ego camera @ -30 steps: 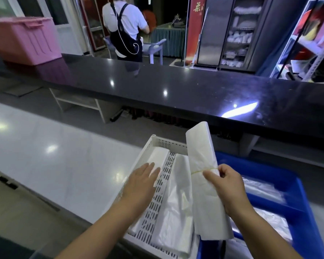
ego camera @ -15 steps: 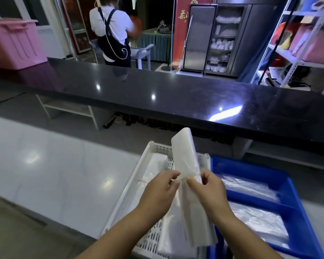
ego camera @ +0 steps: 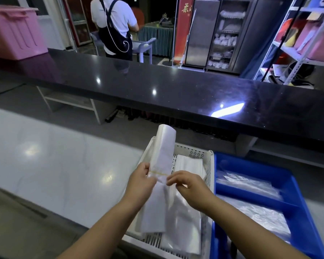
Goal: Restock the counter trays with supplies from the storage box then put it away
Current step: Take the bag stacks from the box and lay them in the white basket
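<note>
A folded bundle of white plastic bags (ego camera: pixel 163 152), bound by a thin yellow rubber band, stands upright over the white slotted tray (ego camera: pixel 210 165). My left hand (ego camera: pixel 141 181) grips the bundle at the band on its left side. My right hand (ego camera: pixel 187 186) pinches the band's right end with thumb and forefinger. More white bag stacks (ego camera: pixel 190 165) lie flat in the tray. To the right, the blue tray (ego camera: pixel 254 169) holds clear plastic packs (ego camera: pixel 251 186).
Both trays sit on a white marble counter (ego camera: pixel 54 165). A raised black countertop (ego camera: pixel 157 85) runs across behind them. A pink storage box (ego camera: pixel 13 30) stands at its far left. A person (ego camera: pixel 116 25) stands beyond, back turned. Shelves (ego camera: pixel 307 34) stand at right.
My left hand left the bags in the tray and came up to grip the bundle. The bundle moved left over the white tray, and my right hand shifted to pinch the rubber band.
</note>
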A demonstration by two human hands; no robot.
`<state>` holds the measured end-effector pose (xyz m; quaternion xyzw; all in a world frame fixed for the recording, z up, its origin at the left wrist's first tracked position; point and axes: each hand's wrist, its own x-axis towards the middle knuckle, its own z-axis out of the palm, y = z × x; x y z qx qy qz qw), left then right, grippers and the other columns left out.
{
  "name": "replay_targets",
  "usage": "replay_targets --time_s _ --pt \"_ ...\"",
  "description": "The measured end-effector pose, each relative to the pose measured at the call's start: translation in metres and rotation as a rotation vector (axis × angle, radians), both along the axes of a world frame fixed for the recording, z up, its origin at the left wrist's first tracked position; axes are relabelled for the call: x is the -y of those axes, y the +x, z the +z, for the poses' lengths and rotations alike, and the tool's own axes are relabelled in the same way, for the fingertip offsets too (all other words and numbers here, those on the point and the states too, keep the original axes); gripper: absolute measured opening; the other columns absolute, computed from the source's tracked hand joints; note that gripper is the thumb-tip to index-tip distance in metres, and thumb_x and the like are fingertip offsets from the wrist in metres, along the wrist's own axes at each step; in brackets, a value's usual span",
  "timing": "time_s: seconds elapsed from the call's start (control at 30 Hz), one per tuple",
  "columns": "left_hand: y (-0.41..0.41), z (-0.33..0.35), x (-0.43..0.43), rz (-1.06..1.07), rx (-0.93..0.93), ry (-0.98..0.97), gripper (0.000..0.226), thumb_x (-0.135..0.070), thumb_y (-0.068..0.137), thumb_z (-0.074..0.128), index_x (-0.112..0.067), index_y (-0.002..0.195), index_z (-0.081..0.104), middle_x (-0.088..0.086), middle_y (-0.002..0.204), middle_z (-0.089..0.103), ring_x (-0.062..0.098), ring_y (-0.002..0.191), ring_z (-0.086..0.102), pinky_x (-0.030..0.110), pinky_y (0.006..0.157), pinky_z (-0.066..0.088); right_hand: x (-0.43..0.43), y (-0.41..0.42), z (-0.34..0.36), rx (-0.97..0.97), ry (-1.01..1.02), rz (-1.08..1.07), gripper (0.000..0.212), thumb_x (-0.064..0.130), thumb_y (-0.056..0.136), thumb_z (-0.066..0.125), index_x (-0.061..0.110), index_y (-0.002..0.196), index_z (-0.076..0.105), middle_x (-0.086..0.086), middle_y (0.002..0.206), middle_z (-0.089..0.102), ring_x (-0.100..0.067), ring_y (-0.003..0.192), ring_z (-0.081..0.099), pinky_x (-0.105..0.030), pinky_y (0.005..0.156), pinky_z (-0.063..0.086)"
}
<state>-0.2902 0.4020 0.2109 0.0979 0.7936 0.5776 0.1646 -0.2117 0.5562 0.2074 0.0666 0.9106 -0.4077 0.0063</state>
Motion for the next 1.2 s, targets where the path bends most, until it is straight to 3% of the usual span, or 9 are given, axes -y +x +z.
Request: replay_targets --time_s 0.1,0.2,0.33,0.47,0.67,0.87,0.97,1.07,1.2 --pt "-0.01 0.0 0.017 0.02 -0.034 -0.112 0.024 -0.008 0.074 0.055 -0.026 0.09 0.057 -0.005 0.086 0.069 0.015 0.078 0.065 0.032 0.067 0.054 -0.011 -0.006 -0.011 0.056 0.472 0.245 0.037 -0.003 0.084 0.046 0.025 0.101 0.064 0.006 0.123 0.06 -0.017 0.114 0.054 -0.033 0.098 0.043" --pt "-0.02 0.002 0.031 0.022 -0.101 -0.192 0.02 -0.014 0.075 0.057 -0.03 0.087 0.055 -0.009 0.084 0.068 0.013 0.075 0.064 0.031 0.063 0.052 -0.015 -0.012 -0.025 0.031 0.705 0.555 0.039 0.009 0.087 0.054 0.026 0.121 0.055 0.002 0.132 0.056 -0.019 0.124 0.048 -0.041 0.112 0.026" --pt "-0.023 0.003 0.035 0.011 -0.077 -0.2 0.02 -0.015 0.078 0.054 -0.032 0.087 0.051 -0.007 0.085 0.067 0.016 0.075 0.065 0.029 0.059 0.05 -0.019 -0.02 -0.028 -0.121 0.948 0.66 0.032 0.018 0.07 0.073 0.025 0.098 0.062 0.005 0.086 0.063 -0.019 0.086 0.057 -0.037 0.098 0.045" --pt "-0.016 -0.005 0.023 -0.045 -0.025 -0.198 0.031 -0.008 0.076 0.048 -0.032 0.095 0.049 -0.007 0.088 0.067 0.015 0.075 0.065 0.03 0.06 0.051 -0.023 -0.022 -0.021 -0.146 0.97 0.642 0.015 0.022 0.067 0.074 0.026 0.074 0.061 0.005 0.076 0.054 -0.018 0.077 0.049 -0.036 0.087 0.049" --pt "0.002 -0.037 -0.013 -0.156 0.047 -0.177 0.039 -0.001 0.08 0.045 -0.023 0.111 0.048 0.003 0.106 0.066 0.018 0.089 0.062 0.035 0.076 0.052 -0.034 -0.008 -0.017 -0.208 0.936 0.508 0.021 0.02 0.065 0.072 0.028 0.08 0.06 0.01 0.078 0.063 -0.015 0.078 0.055 -0.029 0.072 0.048" --pt "0.008 -0.061 -0.022 -0.252 -0.055 -0.326 0.04 -0.012 0.089 0.048 -0.023 0.128 0.044 -0.007 0.122 0.053 0.007 0.105 0.049 0.009 0.073 0.033 -0.037 0.0 -0.019 -0.215 0.937 0.431 0.015 0.022 0.067 0.073 0.026 0.073 0.06 0.011 0.065 0.061 -0.013 0.07 0.054 -0.026 0.065 0.048" --pt "0.01 -0.06 -0.027 -0.281 -0.105 -0.335 0.038 -0.014 0.091 0.049 -0.021 0.128 0.045 -0.007 0.125 0.051 0.011 0.113 0.05 0.014 0.082 0.033 -0.035 0.0 -0.02 -0.229 0.928 0.399 0.015 0.02 0.068 0.073 0.025 0.073 0.059 0.01 0.065 0.061 -0.013 0.07 0.054 -0.026 0.066 0.048" --pt "0.019 -0.055 -0.029 -0.266 -0.173 -0.428 0.039 -0.015 0.091 0.047 -0.02 0.129 0.039 -0.002 0.132 0.044 0.017 0.111 0.051 0.025 0.084 0.042 -0.033 -0.002 -0.022 -0.213 0.934 0.369 0.021 0.016 0.071 0.071 0.026 0.086 0.061 0.009 0.081 0.066 -0.015 0.082 0.057 -0.028 0.073 0.05" --pt "0.02 -0.055 -0.018 -0.322 -0.553 -0.596 0.052 -0.019 0.087 0.054 -0.027 0.135 0.034 -0.007 0.143 0.035 0.014 0.128 0.034 0.026 0.101 0.035 -0.036 -0.002 -0.024 -0.192 0.867 0.309 0.055 -0.001 0.069 0.065 0.023 0.118 0.054 -0.002 0.124 0.06 -0.023 0.11 0.056 -0.036 0.089 0.05"
